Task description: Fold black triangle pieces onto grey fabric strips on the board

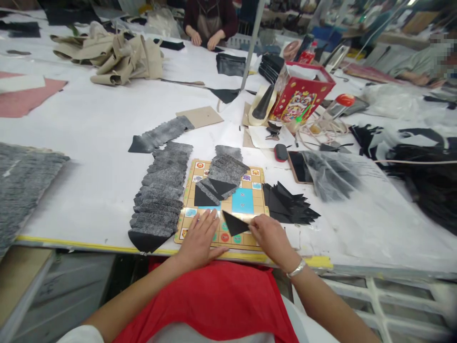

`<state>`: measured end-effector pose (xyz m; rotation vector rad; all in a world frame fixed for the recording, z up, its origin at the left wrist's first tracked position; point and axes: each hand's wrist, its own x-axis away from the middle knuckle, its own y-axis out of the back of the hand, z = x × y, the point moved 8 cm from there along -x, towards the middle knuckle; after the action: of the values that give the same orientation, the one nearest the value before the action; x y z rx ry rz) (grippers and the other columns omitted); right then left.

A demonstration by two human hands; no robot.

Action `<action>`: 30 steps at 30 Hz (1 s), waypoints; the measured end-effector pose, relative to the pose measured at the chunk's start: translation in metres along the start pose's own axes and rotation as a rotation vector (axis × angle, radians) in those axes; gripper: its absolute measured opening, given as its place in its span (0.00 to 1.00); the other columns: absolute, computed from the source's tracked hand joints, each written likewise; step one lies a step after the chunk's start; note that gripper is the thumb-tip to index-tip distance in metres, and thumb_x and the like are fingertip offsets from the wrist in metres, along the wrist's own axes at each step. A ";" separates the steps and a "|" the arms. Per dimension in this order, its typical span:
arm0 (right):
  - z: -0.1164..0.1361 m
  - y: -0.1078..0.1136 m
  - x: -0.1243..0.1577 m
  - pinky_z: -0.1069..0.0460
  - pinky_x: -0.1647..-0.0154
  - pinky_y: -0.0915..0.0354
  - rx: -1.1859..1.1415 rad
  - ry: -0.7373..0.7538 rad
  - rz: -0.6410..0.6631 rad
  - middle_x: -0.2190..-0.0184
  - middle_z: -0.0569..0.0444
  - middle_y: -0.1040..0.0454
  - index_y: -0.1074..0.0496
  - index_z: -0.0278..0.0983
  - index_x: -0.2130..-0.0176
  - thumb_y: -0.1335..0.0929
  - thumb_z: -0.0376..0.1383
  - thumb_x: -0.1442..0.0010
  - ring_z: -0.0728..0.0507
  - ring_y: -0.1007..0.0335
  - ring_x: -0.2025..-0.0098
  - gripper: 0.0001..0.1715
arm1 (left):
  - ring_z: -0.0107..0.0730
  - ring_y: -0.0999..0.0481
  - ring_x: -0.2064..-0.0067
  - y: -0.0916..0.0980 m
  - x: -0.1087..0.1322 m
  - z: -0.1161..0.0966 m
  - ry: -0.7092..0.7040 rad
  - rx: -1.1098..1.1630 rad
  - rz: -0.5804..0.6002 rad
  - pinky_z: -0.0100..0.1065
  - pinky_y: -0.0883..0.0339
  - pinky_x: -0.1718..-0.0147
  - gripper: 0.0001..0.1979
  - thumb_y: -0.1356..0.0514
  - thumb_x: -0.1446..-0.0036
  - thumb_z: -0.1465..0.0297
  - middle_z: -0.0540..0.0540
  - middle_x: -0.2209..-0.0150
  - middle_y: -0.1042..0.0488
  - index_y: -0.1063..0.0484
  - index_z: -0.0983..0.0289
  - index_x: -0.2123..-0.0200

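My right hand (268,238) pinches one corner of a black triangular piece (234,224) over the front part of a printed game board (262,209). My left hand (200,238) lies flat on the board's front left, fingers stretched out, holding nothing. Just beyond my hands, a few grey speckled pieces (226,169) with black undersides overlap on the board. Along its left side runs a long overlapping row of grey speckled pieces (157,190). To the right, several black triangular pieces (291,205) lie fanned in a pile.
Further right are a phone (299,166), a clear plastic bag (332,174) and a red box (302,90). A metal pole (253,47) rises mid-table. Beige material (117,55) is heaped at the back left. Across the table a person's hands (205,40) work on dark material.
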<state>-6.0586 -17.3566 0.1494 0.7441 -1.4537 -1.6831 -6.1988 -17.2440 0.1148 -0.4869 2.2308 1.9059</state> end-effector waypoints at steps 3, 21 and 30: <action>-0.048 0.039 0.001 0.51 0.68 0.48 0.310 -0.160 -0.175 0.70 0.50 0.29 0.28 0.34 0.66 0.37 0.33 0.38 0.44 0.35 0.67 0.09 | 0.47 0.43 0.39 0.013 -0.015 0.029 0.131 -0.067 -0.082 0.48 0.51 0.41 0.25 0.50 0.39 0.59 0.65 0.41 0.38 0.36 0.72 0.46; 0.088 -0.016 -0.037 0.49 0.55 0.46 -0.030 0.380 -0.194 0.58 0.48 0.28 0.29 0.36 0.57 0.38 0.32 0.37 0.42 0.38 0.56 0.11 | 0.40 0.33 0.51 0.021 -0.006 0.023 0.070 -0.023 -0.073 0.42 0.41 0.53 0.14 0.49 0.38 0.70 0.60 0.53 0.28 0.30 0.68 0.53; 0.089 -0.027 -0.065 0.49 0.68 0.49 0.109 0.171 0.000 0.69 0.49 0.29 0.32 0.35 0.66 0.34 0.42 0.40 0.41 0.36 0.65 0.11 | 0.38 0.32 0.55 0.014 0.000 0.017 0.013 -0.031 -0.032 0.40 0.41 0.55 0.15 0.49 0.38 0.68 0.56 0.53 0.27 0.30 0.68 0.52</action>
<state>-6.1027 -17.2531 0.1351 0.9249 -1.4324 -1.5102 -6.2055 -17.2253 0.1251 -0.5372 2.1905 1.9302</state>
